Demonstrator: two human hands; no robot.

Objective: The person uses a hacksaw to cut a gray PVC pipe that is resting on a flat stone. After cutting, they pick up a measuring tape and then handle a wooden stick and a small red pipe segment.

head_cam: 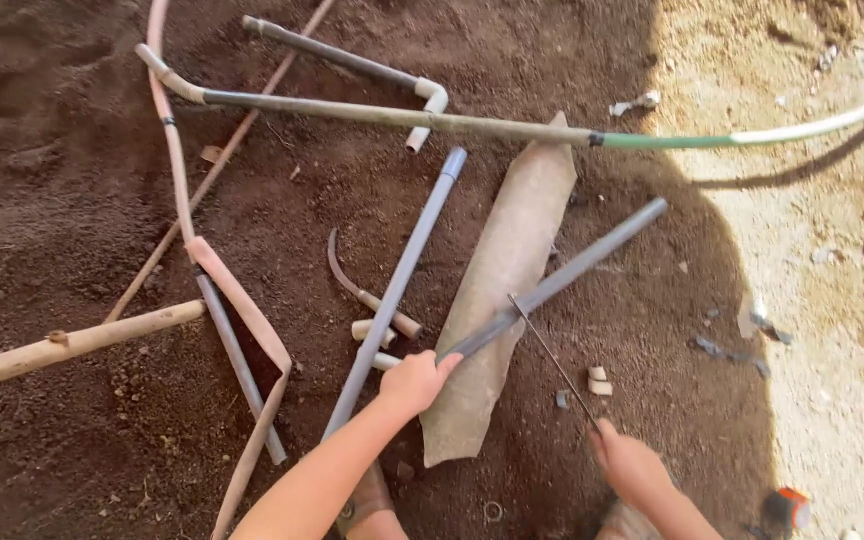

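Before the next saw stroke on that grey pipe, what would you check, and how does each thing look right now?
1. Left hand holds the grey pipe down: ok.
2. Right hand has its grip on the hacksaw blade: ok.
3. Blade tip meets the pipe: ok.
4. Pipe rests across the curved slab: ok.
5. Left hand's fingers well away from the blade: ok.
6. Depth of any cut: cannot tell.

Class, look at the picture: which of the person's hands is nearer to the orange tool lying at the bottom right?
Right hand: just left of the orange tool. Left hand is farther left, gripping the grey pipe.
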